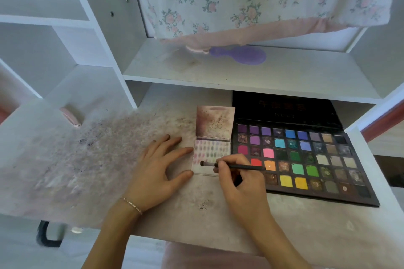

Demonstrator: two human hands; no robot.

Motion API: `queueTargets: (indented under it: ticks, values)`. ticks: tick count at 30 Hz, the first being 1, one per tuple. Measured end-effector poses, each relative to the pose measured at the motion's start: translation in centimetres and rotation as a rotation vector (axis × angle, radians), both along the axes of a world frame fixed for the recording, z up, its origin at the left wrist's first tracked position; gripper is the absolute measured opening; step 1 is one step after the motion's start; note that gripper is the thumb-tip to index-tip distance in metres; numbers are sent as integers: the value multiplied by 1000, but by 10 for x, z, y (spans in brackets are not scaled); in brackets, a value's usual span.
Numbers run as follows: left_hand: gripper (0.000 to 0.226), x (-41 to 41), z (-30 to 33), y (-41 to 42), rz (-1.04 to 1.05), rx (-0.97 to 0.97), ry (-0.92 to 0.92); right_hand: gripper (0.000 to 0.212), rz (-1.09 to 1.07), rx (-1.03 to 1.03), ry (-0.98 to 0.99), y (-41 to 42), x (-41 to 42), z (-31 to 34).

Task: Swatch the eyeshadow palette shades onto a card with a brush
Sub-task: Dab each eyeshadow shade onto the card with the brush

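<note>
At the near edge of the desk [87, 159], two bare arms reach in. The left hand [159, 166] lies flat with its fingers spread. The fingertips [188, 150] press the left edge of the card [211, 150] to keep it from sliding. The right hand [238, 179] pinches the brush [231, 166] near its middle, the way you hold a pencil. The dark tip of the brush is on or just above the lower part of the card, under rows of small color marks. It looks like she is adding one more mark.

The card looks thin and light, so it could slip or bend. Holding it down by the edge seems wise. The brush is thin and stiff with a soft tip, and I think a light touch is enough.

Just right of the card lies the eyeshadow palette [306, 159], open, with many small squares of color. The powder looks crumbly, so poking hard could break it. Dusty specks are all over the desk.

Farther back, on the shelf [218, 72], rests a purple hairbrush [242, 54]. A flowered cloth [251, 0] hangs behind it.
</note>
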State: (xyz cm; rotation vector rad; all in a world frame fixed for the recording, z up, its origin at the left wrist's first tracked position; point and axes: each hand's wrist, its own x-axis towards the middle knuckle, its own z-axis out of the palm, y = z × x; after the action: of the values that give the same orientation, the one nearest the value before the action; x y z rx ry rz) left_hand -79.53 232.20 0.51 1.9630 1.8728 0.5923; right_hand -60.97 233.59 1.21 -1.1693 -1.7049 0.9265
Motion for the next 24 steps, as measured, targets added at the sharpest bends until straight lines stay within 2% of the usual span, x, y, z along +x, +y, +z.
queueTargets:
  ticks: [5,12,24]
  values:
    - [59,3,-7,0,5,64,101,21,13,6,-42,1,-6,-4]
    - [56,6,-7,-1,17,94,106,10,33,-12,-88,2,-7,-5]
    - [54,8,-4,-1,16,79,126,14,33,-16,-129,2,-7,-5]
